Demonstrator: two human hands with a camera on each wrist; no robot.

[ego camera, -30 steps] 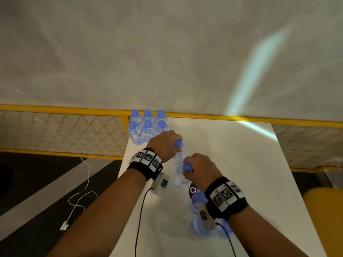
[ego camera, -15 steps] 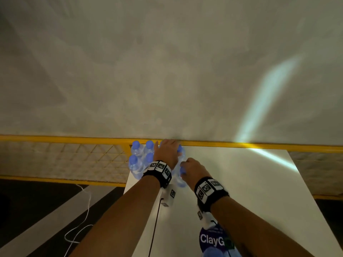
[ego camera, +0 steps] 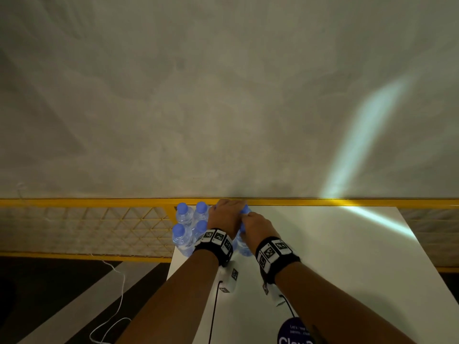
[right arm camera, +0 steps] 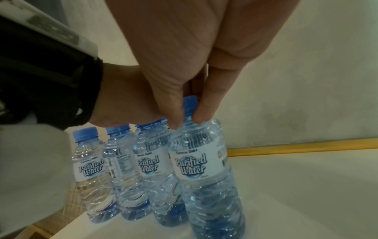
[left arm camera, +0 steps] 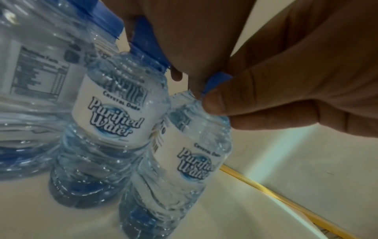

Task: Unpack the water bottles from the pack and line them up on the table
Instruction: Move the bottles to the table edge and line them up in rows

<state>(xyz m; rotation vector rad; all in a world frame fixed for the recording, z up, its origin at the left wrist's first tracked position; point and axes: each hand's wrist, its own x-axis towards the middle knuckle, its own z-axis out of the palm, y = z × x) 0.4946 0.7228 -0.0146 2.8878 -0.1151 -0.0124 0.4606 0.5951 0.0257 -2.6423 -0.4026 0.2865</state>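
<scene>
Several small clear water bottles (ego camera: 185,220) with blue caps stand in two rows at the far left corner of the white table (ego camera: 335,256). My left hand (ego camera: 231,209) pinches the blue cap (left arm camera: 216,80) of a bottle (left arm camera: 184,155) that stands next to the far row. My right hand (ego camera: 248,219) pinches the cap (right arm camera: 190,102) of another bottle (right arm camera: 201,163), upright at the right end of the near row (right arm camera: 120,165). Only the pack's purple label (ego camera: 295,333) shows, at the bottom edge of the head view.
A yellow rail (ego camera: 323,201) runs along the table's far edge under a grey wall. Left of the table is a yellow mesh fence (ego camera: 99,227) and a white cable (ego camera: 119,306) on the dark floor. Bare tabletop extends to the right of the bottles.
Both hands have moved away from the pack to the far left corner, each with a bottle held by its cap, up against the standing group. The pack has slid out of view.
</scene>
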